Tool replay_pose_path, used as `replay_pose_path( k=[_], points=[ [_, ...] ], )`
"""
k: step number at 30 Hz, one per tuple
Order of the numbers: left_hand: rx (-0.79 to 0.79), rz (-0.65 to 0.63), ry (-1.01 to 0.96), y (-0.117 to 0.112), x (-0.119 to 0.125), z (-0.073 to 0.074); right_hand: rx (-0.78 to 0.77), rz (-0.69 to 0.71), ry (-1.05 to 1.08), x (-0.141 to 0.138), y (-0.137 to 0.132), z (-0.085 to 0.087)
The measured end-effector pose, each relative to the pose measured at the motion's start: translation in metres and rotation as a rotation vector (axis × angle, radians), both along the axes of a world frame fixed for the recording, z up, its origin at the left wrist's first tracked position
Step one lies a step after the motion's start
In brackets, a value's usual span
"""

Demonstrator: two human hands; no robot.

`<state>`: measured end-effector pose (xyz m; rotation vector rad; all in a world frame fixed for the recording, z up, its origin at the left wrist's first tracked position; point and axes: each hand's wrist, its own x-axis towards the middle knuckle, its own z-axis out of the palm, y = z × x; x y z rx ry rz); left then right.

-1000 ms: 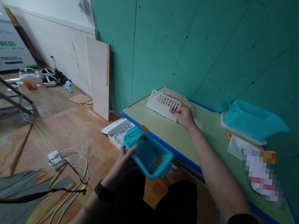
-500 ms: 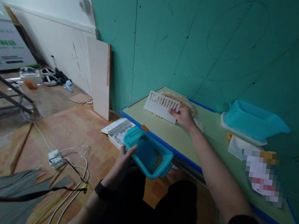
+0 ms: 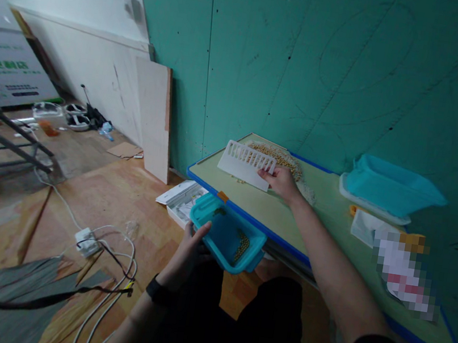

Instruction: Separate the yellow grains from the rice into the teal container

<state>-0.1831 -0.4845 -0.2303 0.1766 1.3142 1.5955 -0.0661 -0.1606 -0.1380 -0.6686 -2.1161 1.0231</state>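
Note:
My right hand (image 3: 282,180) grips the right end of a white slotted plastic panel (image 3: 245,164), which stands on edge on the green table (image 3: 258,204). Behind the panel lies a heap of small tan beans (image 3: 282,159). My left hand (image 3: 187,252) holds a turquoise tray (image 3: 225,238) below the table's near blue edge, thumb on its rim. Some tan beans (image 3: 241,245) lie in the tray's right side.
A turquoise bin on a white lid (image 3: 390,187), a white box (image 3: 365,226) and a blurred packet (image 3: 403,269) sit on the table's right part. On the floor lie a white open case (image 3: 182,199), a power strip (image 3: 85,242) with cables, and a leaning board (image 3: 155,117).
My right hand has slid the white panel a little to the left along the table. The turquoise tray stays where it was under the edge.

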Motion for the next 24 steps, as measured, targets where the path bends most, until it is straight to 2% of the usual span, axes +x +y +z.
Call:
replay_pose_path(
  k=[4,10,18,24],
  points=[
    [-0.007,0.001,-0.001,0.000,0.001,0.002,-0.038,-0.051,0.002,0.001,-0.003,0.004],
    [-0.008,0.007,-0.007,0.002,0.001,0.000,-0.047,-0.026,-0.036,-0.001,-0.004,0.003],
    [-0.008,0.001,-0.006,0.000,0.000,0.000,-0.139,-0.047,0.045,0.006,0.009,0.003],
    [0.014,0.010,-0.003,0.000,0.001,0.000,-0.110,-0.026,0.029,0.006,0.007,0.002]
  ],
)
